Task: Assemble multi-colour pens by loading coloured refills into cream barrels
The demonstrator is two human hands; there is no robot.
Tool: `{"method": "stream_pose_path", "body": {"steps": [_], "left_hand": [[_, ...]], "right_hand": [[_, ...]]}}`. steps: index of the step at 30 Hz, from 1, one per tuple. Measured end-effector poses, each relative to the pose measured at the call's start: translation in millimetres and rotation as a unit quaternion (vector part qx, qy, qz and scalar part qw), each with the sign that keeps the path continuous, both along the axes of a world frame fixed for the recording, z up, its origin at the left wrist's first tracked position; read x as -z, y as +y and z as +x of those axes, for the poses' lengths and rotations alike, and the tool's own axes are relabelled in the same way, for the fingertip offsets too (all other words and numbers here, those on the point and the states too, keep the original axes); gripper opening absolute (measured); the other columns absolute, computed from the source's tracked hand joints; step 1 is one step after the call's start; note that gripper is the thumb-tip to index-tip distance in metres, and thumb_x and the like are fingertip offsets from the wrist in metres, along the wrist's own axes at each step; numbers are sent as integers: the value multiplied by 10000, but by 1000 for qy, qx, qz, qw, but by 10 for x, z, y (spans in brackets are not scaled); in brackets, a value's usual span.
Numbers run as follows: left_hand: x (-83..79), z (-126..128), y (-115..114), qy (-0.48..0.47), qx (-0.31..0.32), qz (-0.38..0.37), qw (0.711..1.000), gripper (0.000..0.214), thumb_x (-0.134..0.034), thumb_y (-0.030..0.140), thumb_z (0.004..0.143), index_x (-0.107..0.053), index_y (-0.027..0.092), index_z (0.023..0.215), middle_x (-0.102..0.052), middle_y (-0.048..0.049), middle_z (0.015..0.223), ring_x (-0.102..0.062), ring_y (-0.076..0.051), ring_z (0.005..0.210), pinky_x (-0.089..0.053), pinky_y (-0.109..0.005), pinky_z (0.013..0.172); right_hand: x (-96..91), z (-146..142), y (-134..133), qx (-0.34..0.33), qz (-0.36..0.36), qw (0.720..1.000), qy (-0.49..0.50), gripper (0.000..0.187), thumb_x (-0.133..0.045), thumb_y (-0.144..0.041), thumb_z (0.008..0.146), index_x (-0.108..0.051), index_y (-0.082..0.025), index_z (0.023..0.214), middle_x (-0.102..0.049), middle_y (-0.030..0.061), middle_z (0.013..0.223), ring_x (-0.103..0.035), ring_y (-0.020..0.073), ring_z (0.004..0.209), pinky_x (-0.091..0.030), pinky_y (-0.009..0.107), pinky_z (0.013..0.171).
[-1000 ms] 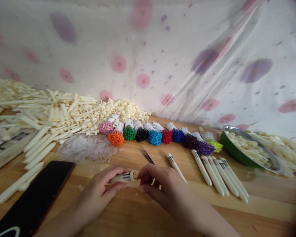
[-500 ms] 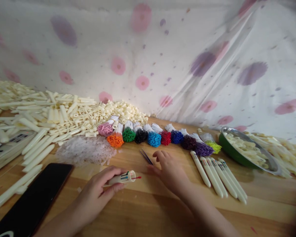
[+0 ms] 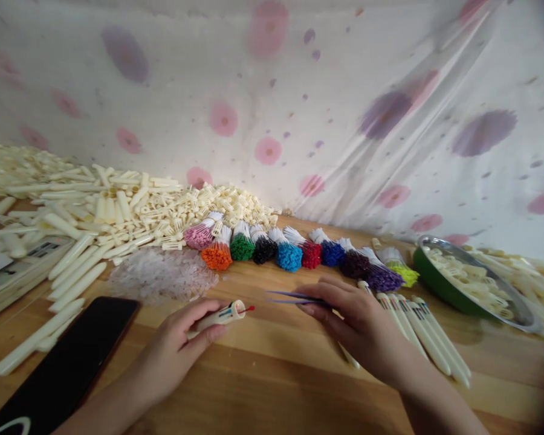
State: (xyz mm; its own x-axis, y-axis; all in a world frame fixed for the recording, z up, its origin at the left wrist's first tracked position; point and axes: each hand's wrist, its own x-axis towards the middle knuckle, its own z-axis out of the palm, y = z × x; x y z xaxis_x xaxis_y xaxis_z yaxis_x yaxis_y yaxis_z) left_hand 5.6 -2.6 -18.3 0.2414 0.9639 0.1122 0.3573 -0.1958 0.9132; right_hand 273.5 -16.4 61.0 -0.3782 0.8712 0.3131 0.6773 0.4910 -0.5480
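My left hand (image 3: 193,332) is closed round a cream multicolour pen barrel (image 3: 220,315), its slotted end pointing right. Coloured sliders show in the slots, and a red-tipped refill (image 3: 249,309) sticks out of the open end. A pair of tweezers (image 3: 294,297) is pinched in my right hand (image 3: 351,320), its points facing left toward the barrel without touching it. Behind both hands lies a row of refill bundles in several colours, among them light blue (image 3: 289,257) and red (image 3: 310,254). Part of the pens at the right is hidden behind my right hand.
Clear plastic pieces (image 3: 163,275) and a black phone (image 3: 68,362) lie at left, before a heap of cream pen parts (image 3: 131,196). On the right are several cream pens (image 3: 428,344) and a green bowl (image 3: 428,275) of small parts. A patterned sheet (image 3: 272,90) hangs behind.
My right hand has picked the tweezers up from the table and moved right with them, raising them to near level. My left hand still holds the barrel; the view has shifted slightly.
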Motion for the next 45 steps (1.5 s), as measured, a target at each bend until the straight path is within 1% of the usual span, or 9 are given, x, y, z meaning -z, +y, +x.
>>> {"method": "stream_pose_path", "body": {"steps": [4,11,19,23,28,32,37,41,45], "left_hand": [[-43,11,15,23,-10,1,1000,219,-603,303,774,-663,276,983,-736,2,988,-677,-191,883,-547,-268,758],[-64,20,6,26,0,4,1000,223,-588,290,775,-660,280,986,-733,8,998,-674,-183,887,-539,-255,758],[-51,23,-6,17,-19,-13,1000,227,-611,311,749,-668,273,966,-736,-2,991,-678,-197,888,-551,-265,740],[-42,16,-13,1,-3,-25,1000,218,-605,296,760,-666,287,969,-735,10,1003,-677,-188,900,-552,-250,736],[-38,23,4,7,5,-10,1000,220,-606,292,773,-666,298,984,-734,21,1009,-674,-179,906,-547,-238,747],[-49,27,4,15,10,-6,1000,231,-599,303,780,-677,290,997,-737,6,1021,-675,-195,920,-553,-264,756],[-132,18,-8,39,60,39,997,255,-558,279,815,-683,316,1033,-726,10,1070,-670,-196,958,-534,-284,826],[-155,0,-6,68,71,66,993,275,-539,277,835,-666,333,1072,-728,18,1062,-682,-185,925,-545,-256,794],[-145,-2,-15,73,91,47,992,295,-507,281,870,-626,348,1131,-705,23,1116,-678,-168,937,-542,-235,793]], "right_hand": [[2,-72,-64,-11,27,999,-25,192,-500,-244,907,-644,-214,1031,-581,8,718,-544,106,588,-390,216,544],[-5,-82,-78,-9,-5,1000,-26,191,-484,-272,916,-654,-195,955,-585,18,719,-545,119,617,-381,224,551],[-17,-98,-86,-12,-19,999,-40,189,-466,-255,922,-645,-195,914,-592,23,721,-531,126,632,-376,223,561],[0,-95,-83,-11,-6,999,-35,176,-474,-245,917,-636,-186,882,-585,18,708,-534,124,629,-374,222,560],[-4,-92,-72,-14,-3,999,-35,164,-483,-245,914,-636,-193,889,-581,11,705,-543,120,629,-375,216,562],[5,-100,-71,-18,7,998,-60,185,-465,-256,923,-638,-191,907,-597,21,714,-551,128,636,-376,221,565],[12,-121,-92,-32,76,992,-97,211,-447,-248,932,-642,-173,954,-612,34,715,-556,135,623,-361,234,549],[11,-132,-102,-39,84,990,-103,213,-447,-243,933,-648,-175,952,-614,29,705,-552,131,610,-355,238,550],[18,-154,-111,-47,81,991,-98,198,-455,-230,931,-644,-175,947,-615,28,703,-548,135,621,-346,244,560]]}}
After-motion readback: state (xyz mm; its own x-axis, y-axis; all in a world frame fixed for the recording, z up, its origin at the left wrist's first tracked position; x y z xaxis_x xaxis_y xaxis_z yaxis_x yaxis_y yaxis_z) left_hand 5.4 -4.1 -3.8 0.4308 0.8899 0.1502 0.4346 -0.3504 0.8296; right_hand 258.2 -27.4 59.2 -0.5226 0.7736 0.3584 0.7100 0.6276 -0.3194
